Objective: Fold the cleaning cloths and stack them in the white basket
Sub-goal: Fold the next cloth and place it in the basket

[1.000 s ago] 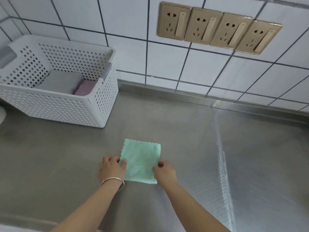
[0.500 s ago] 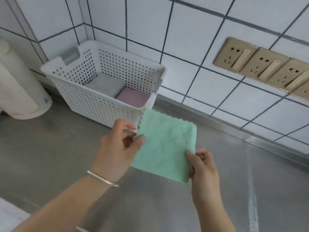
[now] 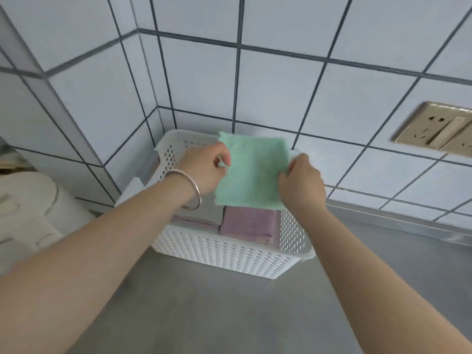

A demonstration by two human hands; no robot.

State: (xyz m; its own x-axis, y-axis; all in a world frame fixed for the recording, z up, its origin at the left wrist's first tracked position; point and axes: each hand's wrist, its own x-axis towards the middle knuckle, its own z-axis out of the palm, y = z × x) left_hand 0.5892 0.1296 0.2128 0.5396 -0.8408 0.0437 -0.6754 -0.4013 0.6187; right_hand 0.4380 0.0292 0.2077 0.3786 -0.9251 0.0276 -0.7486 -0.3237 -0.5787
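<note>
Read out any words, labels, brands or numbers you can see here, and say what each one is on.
None readable.
Socket: only slot holes and a switch, no text.
White appliance: raised marks, too blurred to read.
Basket, green cloth, pink cloth, bangle: no print visible.

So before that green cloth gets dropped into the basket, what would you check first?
1. Both hands grip the green cloth, left hand and right hand: ok.
2. Cloth is folded flat: ok.
3. Cloth is over the white basket: ok.
4. Room inside: the purple cloth and grey cloth stacks sit below the rim: ok.
5. Which stack lies under it: cannot tell.
</note>
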